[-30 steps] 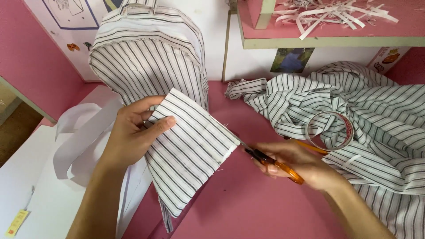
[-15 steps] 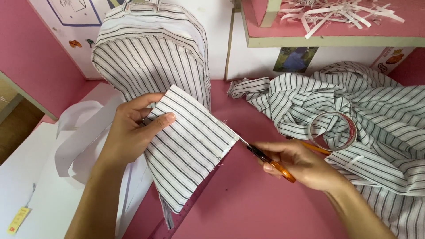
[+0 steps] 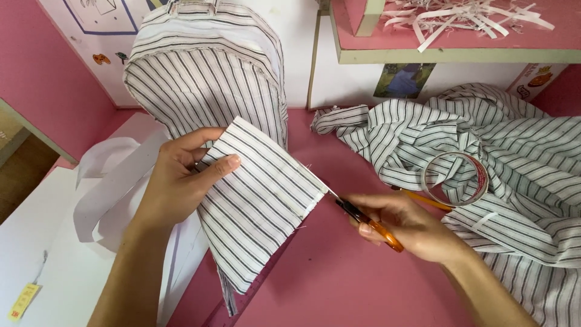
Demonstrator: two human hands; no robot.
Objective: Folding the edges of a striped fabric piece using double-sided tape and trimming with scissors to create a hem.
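Scissors (image 3: pixel 363 219) with orange handles are in the right hand (image 3: pixel 411 227), fingers closed round the handles, and the dark blades are right at the corner edge of a folded piece of white fabric with thin dark stripes (image 3: pixel 260 194). Can't tell from this angle if the blades are actually biting the cloth or just touching it.

Left hand (image 3: pixel 181 181) has that striped piece pinched, thumb on top and fingers curled behind the upper left corner, holding it up off the pink counter (image 3: pixel 339 284) so it hangs down toward the person.

My take on handling: it looks light, thin and floppy, with fraying threads at the edges, so it'd sag and shift unless kept taut. Best grip is probably near the fold, close to the cut line.

Other stuff around:
- striped backpack of the same cloth (image 3: pixel 206 72) standing upright behind the left hand
- big rumpled heap of matching striped fabric (image 3: pixel 514 181) on the right
- clear tape roll (image 3: pixel 457 178) sitting on that heap
- white strap-like strips (image 3: pixel 115 181) on the left
- shredded white paper (image 3: pixel 466 15) on the shelf above
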